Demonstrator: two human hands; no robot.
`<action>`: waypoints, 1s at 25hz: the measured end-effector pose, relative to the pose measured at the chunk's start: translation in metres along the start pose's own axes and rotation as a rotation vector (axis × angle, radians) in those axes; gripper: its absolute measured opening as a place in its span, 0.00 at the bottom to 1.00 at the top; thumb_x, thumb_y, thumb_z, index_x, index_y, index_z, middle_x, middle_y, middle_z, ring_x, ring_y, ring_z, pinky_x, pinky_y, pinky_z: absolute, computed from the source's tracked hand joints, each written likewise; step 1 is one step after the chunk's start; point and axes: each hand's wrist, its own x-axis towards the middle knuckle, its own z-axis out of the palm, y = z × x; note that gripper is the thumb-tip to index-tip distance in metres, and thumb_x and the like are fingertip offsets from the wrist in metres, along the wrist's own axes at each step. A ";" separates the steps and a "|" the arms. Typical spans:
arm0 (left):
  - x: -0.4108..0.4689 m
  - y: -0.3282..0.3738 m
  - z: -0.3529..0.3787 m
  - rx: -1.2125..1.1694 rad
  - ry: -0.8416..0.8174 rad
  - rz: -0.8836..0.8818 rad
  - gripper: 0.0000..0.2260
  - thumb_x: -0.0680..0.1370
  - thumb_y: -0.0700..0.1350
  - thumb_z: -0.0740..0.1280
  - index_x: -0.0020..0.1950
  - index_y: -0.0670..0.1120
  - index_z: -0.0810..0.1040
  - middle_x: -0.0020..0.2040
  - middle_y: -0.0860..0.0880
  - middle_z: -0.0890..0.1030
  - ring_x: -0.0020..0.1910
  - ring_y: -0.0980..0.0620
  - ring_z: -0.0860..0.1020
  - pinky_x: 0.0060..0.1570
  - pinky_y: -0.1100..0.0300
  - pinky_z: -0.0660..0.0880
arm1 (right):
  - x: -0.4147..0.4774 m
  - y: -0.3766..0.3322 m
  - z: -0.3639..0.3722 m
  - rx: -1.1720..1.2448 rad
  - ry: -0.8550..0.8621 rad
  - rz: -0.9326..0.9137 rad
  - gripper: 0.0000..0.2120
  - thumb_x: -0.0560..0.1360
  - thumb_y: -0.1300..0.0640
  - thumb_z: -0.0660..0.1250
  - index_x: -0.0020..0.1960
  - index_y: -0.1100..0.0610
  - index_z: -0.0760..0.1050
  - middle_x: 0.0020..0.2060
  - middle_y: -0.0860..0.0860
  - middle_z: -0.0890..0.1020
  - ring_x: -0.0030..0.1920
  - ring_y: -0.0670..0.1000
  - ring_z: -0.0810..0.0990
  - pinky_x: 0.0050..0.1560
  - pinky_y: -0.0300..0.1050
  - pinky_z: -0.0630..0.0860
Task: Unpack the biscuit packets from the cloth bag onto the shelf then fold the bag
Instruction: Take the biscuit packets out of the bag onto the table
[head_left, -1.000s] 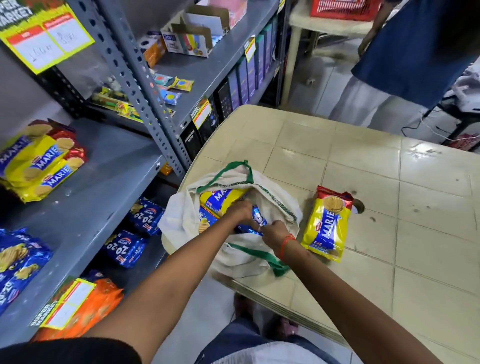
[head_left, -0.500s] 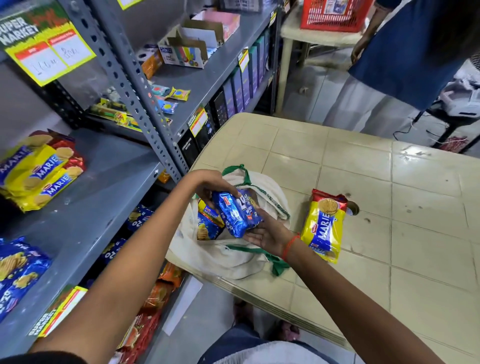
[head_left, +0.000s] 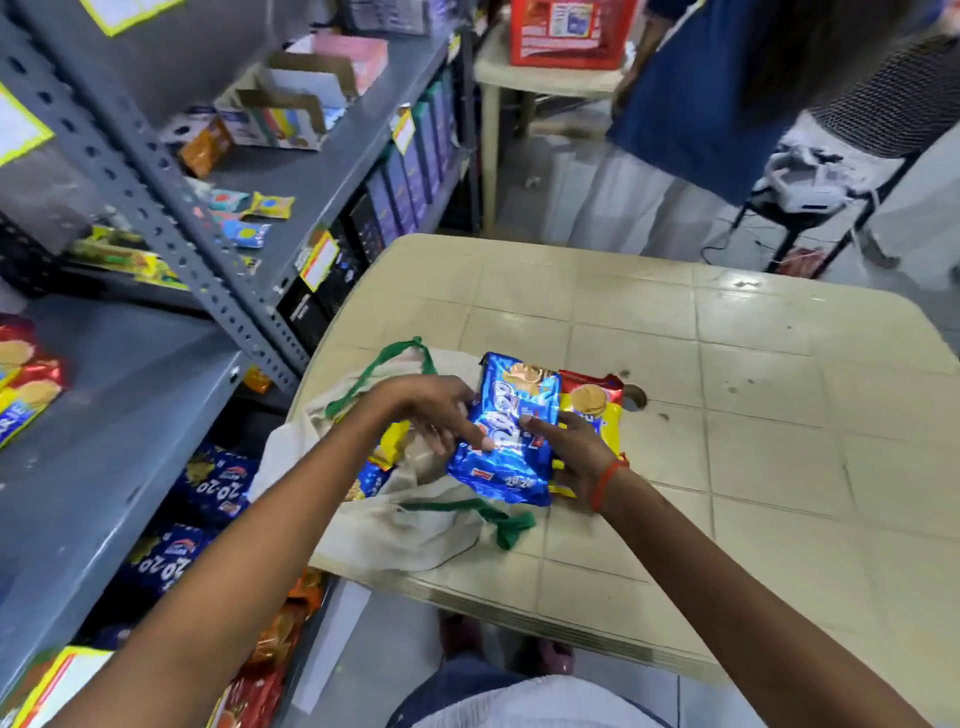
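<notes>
Nearest the wearer, both forearms reach out over the near edge of the table (head_left: 779, 467). The blue packet (head_left: 511, 441) sits between the two hands. The right hand (head_left: 574, 457) cradles it from below and from the right, thumb on its face, so that grip is closed on the packet. The left hand (head_left: 431, 410) rests its fingertips on the packet's left edge, fingers extended rather than curled; it steadies more than it clamps.

The packet's long axis runs away from the wearer, tilted slightly right. The grey shelf (head_left: 130, 415) it is bound for lies to the left of both grips and lower, so the left hand is the nearer one for the transfer, I judge.

Just left of and below the grips the cloth bag (head_left: 395, 525) lies slumped on the table, mouth open, green handles splayed, with more packets (head_left: 387, 452) inside. Touching the right grip on its far side lies a yellow Marie packet (head_left: 592, 410) on the table.

Farther left, a slanted shelf upright (head_left: 171, 228) stands between table and shelf, and the carry must clear it. Marie packets (head_left: 26, 384) already sit on the shelf. Beyond the table stands another person (head_left: 701, 104).
</notes>
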 end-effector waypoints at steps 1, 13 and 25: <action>0.016 0.009 0.012 -0.027 0.008 0.041 0.18 0.71 0.43 0.74 0.58 0.41 0.74 0.39 0.47 0.79 0.35 0.52 0.78 0.33 0.64 0.80 | 0.006 0.002 -0.015 0.010 0.083 -0.047 0.11 0.72 0.62 0.69 0.54 0.58 0.76 0.33 0.46 0.85 0.32 0.45 0.83 0.32 0.40 0.79; 0.164 0.116 0.161 0.022 0.171 0.276 0.25 0.69 0.42 0.62 0.67 0.44 0.69 0.63 0.37 0.75 0.58 0.39 0.76 0.58 0.48 0.76 | 0.025 0.021 -0.180 -0.188 0.585 -0.066 0.21 0.69 0.73 0.63 0.62 0.68 0.69 0.52 0.59 0.77 0.49 0.56 0.76 0.57 0.56 0.75; 0.132 0.066 0.128 -0.327 0.595 0.249 0.12 0.73 0.43 0.65 0.54 0.43 0.79 0.53 0.43 0.83 0.54 0.44 0.81 0.53 0.56 0.76 | 0.047 0.019 -0.104 -0.594 0.540 -0.327 0.20 0.74 0.66 0.61 0.66 0.66 0.69 0.63 0.63 0.75 0.63 0.61 0.74 0.64 0.51 0.69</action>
